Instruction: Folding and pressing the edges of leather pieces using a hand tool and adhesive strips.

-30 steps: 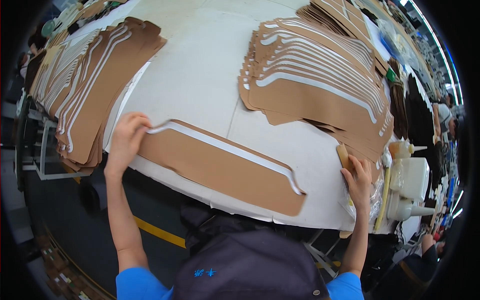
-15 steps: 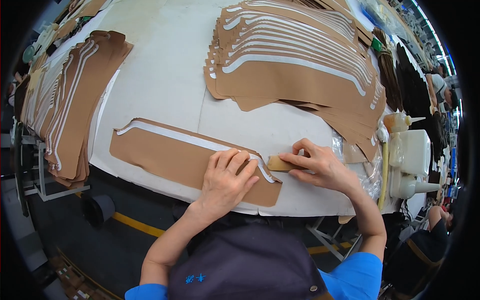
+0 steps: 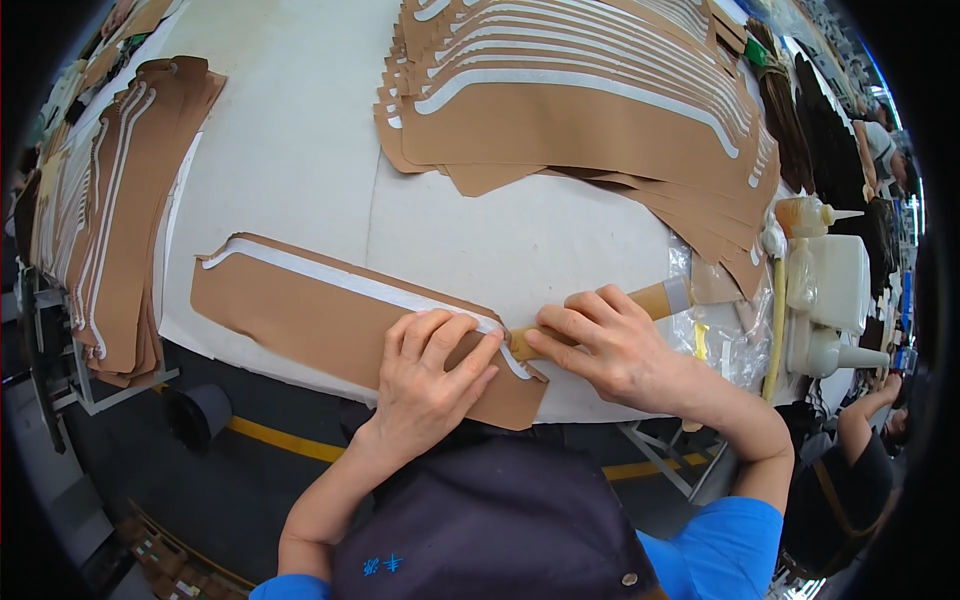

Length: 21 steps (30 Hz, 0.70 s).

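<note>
A long brown leather-like piece (image 3: pixel 300 310) with a white strip along its far edge lies slantwise on the table. My left hand (image 3: pixel 430 370) bears down on its right part, with fingers bent together at the white strip and the edge. My right hand (image 3: pixel 610 345) is closed around a flat tan hand tool (image 3: pixel 655 300) with a greyish band (image 3: pixel 678 294) at its outer end. The tool's inner tip meets the piece's right edge beside my left fingertips. Part of the tool is covered by my right fingers.
A fanned stack of similar brown pieces (image 3: pixel 570 125) lies at the far right, another stack (image 3: pixel 130 220) at the left. Along the right edge are clear plastic film (image 3: pixel 735 345), a white bottle (image 3: pixel 840 280) and an amber-filled squeeze bottle (image 3: pixel 803 217). A dark bin (image 3: pixel 195 415) stands on the floor.
My right hand has turned and moved slightly left, bringing the tool's tip to the piece's edge and showing its banded outer end. My left hand stays on the piece, its fingertips closer to the tool.
</note>
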Available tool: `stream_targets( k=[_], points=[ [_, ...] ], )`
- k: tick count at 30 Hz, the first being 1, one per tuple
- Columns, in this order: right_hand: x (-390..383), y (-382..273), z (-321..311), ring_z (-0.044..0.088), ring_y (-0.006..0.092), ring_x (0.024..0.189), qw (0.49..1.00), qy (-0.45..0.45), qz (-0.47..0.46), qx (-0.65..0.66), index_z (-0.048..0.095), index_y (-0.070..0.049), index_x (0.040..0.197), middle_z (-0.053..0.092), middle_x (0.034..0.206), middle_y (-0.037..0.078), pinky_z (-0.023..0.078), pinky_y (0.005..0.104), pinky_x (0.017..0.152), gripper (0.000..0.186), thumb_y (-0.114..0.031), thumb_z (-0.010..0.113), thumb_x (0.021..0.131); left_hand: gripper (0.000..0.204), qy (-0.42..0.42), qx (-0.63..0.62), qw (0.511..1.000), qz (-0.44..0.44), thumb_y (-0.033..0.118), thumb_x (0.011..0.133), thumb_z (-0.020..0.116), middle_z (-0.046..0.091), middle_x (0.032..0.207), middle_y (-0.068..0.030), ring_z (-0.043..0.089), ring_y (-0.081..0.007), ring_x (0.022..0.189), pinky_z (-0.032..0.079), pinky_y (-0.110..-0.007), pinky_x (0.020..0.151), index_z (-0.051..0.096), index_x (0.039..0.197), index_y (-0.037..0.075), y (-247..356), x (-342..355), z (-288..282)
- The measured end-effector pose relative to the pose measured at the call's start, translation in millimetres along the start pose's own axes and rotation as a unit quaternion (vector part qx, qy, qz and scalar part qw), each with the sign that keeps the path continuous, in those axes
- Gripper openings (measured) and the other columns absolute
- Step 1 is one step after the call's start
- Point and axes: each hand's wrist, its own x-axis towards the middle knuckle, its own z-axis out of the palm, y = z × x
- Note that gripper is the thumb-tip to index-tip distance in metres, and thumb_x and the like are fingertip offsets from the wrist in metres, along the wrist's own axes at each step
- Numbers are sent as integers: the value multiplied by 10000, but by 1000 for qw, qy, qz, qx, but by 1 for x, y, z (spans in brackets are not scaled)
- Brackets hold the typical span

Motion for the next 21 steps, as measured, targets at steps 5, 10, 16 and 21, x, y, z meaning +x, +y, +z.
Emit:
stream_targets(
  k=[5,10,16,21],
  points=[
    [1,1,2,571,251,1000,1000,14,-18,-3,672,22,1253,594,1220,109,448,389,836,461,-112,688,812,394,3,-1,1000,3,195,851,831,602,1280,-72,537,-303,1228,433,-487,1044,776,1233,113,0,-1,1],
    [5,2,5,572,253,983,999,33,-27,-19,687,30,1213,599,1189,114,453,393,817,433,-121,693,807,408,4,5,1000,-1,184,843,839,613,1288,-82,569,-288,1223,451,-494,1063,769,1240,127,1,-2,1],
    [14,13,3,569,245,977,998,29,-51,-15,708,22,1163,597,1144,101,460,390,804,395,-130,701,798,407,12,6,1000,5,200,831,844,601,1284,-72,545,-307,1226,435,-505,1060,780,1224,117,1,-2,4],
    [22,24,5,568,240,977,996,38,-81,-10,723,17,1123,599,1136,95,462,391,803,364,-140,710,795,450,8,4,1000,-14,198,810,856,621,1270,-60,563,-290,1215,435,-509,1063,768,1239,95,3,-3,4]
  ],
)
